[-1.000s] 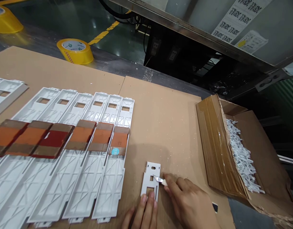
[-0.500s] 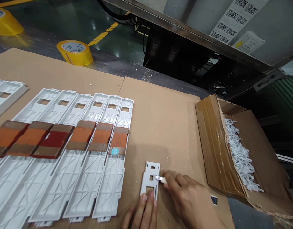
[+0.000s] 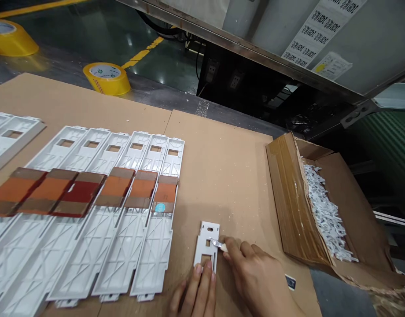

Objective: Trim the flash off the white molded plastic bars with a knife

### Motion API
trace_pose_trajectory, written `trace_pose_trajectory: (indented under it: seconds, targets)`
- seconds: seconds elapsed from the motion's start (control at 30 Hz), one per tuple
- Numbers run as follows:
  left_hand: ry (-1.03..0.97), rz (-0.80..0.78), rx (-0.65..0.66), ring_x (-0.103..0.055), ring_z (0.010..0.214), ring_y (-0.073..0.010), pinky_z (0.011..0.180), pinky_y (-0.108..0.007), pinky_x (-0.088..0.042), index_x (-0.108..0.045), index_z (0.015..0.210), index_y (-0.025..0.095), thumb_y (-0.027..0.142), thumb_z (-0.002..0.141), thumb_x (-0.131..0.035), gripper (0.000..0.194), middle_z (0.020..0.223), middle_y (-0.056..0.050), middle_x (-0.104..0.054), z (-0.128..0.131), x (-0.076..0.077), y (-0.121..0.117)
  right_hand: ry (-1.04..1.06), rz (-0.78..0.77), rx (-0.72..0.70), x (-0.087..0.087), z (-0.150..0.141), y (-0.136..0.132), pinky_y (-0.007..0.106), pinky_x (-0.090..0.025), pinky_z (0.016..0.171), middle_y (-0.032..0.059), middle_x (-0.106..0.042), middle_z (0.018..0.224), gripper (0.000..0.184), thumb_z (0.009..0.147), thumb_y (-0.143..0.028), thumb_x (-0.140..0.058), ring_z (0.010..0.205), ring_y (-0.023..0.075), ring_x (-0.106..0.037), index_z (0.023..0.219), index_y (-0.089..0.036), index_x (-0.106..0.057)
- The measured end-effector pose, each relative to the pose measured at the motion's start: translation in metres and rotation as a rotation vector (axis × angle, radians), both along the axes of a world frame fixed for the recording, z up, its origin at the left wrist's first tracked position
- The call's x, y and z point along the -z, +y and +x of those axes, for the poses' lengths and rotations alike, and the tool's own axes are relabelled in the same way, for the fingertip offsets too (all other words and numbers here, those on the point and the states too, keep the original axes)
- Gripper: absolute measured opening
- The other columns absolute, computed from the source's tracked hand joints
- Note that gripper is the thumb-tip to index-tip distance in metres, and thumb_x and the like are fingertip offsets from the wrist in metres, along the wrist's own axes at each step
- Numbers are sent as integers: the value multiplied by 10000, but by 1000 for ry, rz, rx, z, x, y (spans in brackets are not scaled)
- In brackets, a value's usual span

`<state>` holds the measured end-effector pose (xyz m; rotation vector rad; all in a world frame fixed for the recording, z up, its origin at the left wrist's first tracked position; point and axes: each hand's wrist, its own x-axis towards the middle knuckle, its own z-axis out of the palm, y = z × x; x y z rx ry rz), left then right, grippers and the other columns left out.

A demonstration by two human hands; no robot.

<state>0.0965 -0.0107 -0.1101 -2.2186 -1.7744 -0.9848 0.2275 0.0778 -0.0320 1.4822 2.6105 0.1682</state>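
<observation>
A small white plastic plate (image 3: 206, 241) with several cut-outs lies on the brown cardboard, lower middle. The fingers of my left hand (image 3: 197, 288) are laid over its near end and hold it down; that end and my thumb are hidden. My right hand (image 3: 255, 275) is closed around a small knife (image 3: 217, 244) with a pale handle and a short metal blade. The blade tip touches the plate at the edge of its middle square hole, or is just above it; I cannot tell which.
Long white ribbed panels (image 3: 118, 251) lie side by side on the left, with orange and brown blocks (image 3: 115, 187) across them. A cardboard box (image 3: 283, 198) of small white parts (image 3: 328, 215) stands right. Yellow tape rolls (image 3: 106, 79) sit behind. A small dark piece (image 3: 290, 282) lies near my right wrist.
My view has shifted slightly, so the surroundings sit a little differently in the picture. The knife tip has barely moved within the same hole; both hands keep their hold.
</observation>
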Motion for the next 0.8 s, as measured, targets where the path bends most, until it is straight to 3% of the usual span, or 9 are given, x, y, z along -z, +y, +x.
trace_pose_trajectory:
  seconds: [0.13,0.27,0.4,0.63,0.73,0.8]
  targets:
    - [-7,-19,19,-343,1309,-138,1112,-298,-164,-669,1020,152,186,779,-428,342,1050,-20,-695,0,0,-2,4,-22,19,2,1,-1,261,-368,445,6,-641,682,229,802,-231,-555,538,182,-615,1026,-246,-599]
    - [-2,-24,13,-324,1319,-137,1115,-304,-146,-669,1022,147,184,783,-422,345,1050,-26,-694,-1,0,-2,60,-148,21,-2,6,4,242,-414,440,3,-670,725,229,866,-235,-487,568,176,-643,1070,-250,-589]
    - [-16,-3,11,-362,1296,-138,1107,-299,-176,-675,1005,140,188,796,-422,331,1034,-25,-699,-1,-1,0,253,-307,81,-11,8,9,219,-495,540,10,-710,824,277,919,-230,-378,666,155,-678,1082,-249,-601]
    - [-51,-20,-6,-366,1293,-124,1095,-294,-182,-668,1019,147,214,827,-381,352,1031,-30,-701,3,1,-2,406,-383,150,-11,14,1,264,-554,686,23,-701,1002,330,938,-249,-338,838,162,-682,1161,-248,-583]
    - [-34,-35,31,-414,1258,-144,1024,-283,-273,-659,1046,170,222,857,-377,344,1084,-12,-684,-7,1,-3,467,-379,167,-9,17,-3,265,-554,723,29,-697,1016,330,944,-258,-340,851,154,-679,1170,-242,-580]
    - [49,-44,151,-475,1203,-189,907,-288,-369,-638,1097,208,220,857,-423,323,1141,-8,-660,-21,-2,-1,540,-373,183,-11,19,-6,243,-546,744,19,-690,1040,323,946,-260,-350,883,139,-671,1178,-259,-575]
